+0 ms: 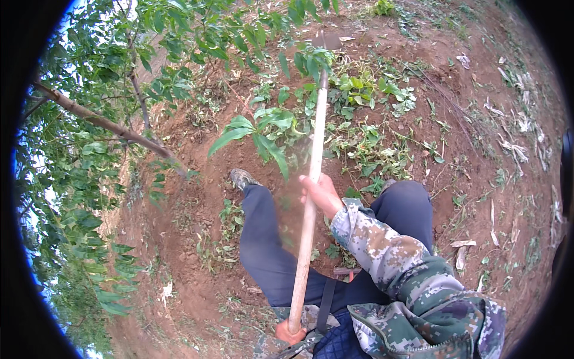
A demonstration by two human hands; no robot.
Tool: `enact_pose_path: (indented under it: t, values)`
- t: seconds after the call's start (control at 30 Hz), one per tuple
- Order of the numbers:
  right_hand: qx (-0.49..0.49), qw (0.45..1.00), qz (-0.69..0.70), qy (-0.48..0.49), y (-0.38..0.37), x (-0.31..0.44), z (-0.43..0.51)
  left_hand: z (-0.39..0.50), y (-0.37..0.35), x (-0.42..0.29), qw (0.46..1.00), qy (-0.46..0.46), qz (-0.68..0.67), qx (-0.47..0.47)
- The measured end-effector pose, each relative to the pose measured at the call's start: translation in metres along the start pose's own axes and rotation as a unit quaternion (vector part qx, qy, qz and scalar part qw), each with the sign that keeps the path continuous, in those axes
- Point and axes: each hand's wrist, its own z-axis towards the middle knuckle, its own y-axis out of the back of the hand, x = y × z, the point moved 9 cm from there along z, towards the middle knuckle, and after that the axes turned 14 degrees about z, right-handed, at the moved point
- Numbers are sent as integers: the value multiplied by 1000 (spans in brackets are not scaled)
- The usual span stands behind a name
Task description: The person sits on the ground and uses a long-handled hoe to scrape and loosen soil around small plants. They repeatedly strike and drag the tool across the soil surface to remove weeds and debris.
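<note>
A long-handled hoe reaches forward from my waist, its pale wooden handle (pixel 306 242) slanting up to a metal blade (pixel 331 41) on the soil at the far end. Around the middle of the handle closes my right hand (pixel 322 194), thumb toward the blade. My left hand (pixel 290 333) grips the butt end, low by my waist. Uprooted and wilting green weeds (pixel 367 146) lie beside the handle on its right. A leafy sprig (pixel 260 130) hangs just left of the shaft, and other leaves partly cover the hoe's neck.
A tree branch (pixel 103 121) with dense foliage juts in from the left. Reddish-brown soil (pixel 179 251) slopes around my legs. Dry pale husks (pixel 515 150) are scattered at right. My left shoe (pixel 242 178) is planted ahead; my bent right knee (pixel 403 204) is beside my forearm.
</note>
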Motion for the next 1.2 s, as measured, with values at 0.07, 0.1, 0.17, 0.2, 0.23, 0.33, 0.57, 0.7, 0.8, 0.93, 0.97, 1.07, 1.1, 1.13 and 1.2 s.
enact_pose_path:
  t: [0.07,0.1,0.17,0.2,0.23,0.33,0.57,0.7,0.8,0.93,0.97,1.07,1.1,1.13,1.2]
  values:
    - [47,997,-21,-54,-12,-33,0,-9,-29,4,985,-7,-72,157]
    - [31,992,-39,-116,-10,-60,-9,-17,-32,9,982,-10,-74,172]
    - [35,972,-98,-210,-8,-111,-38,-30,-29,23,988,-1,-42,147]
    - [30,972,-66,-223,-9,-129,-51,-35,-26,32,990,10,-32,135]
    - [32,974,-49,-220,-9,-143,-65,-41,-25,39,992,18,-23,123]
    - [-5,973,-55,-224,1,-162,-81,-51,-26,56,994,35,-10,103]
    - [-38,979,-113,-163,-2,-99,-51,-26,-34,31,994,-49,-27,90]
    - [-56,998,-35,-14,-15,-32,-8,17,-23,-35,991,-100,-51,76]
    - [-55,998,-12,34,-17,11,29,44,-1,-104,983,-138,-111,41]
    - [-80,995,-26,47,-25,23,83,78,31,-132,987,-88,-125,41]
    - [-79,995,-39,43,-32,14,91,80,44,-132,988,-112,-108,-2]
    - [-58,997,-46,-29,-62,-61,80,66,34,-80,990,-29,-138,6]
    - [-60,990,-89,-88,-70,-96,64,53,21,-50,989,35,-140,32]
    - [-38,981,-73,-176,-82,-138,39,39,11,-26,989,57,-132,39]
    - [3,975,-87,-206,-93,-179,-13,7,-4,15,991,52,-120,41]
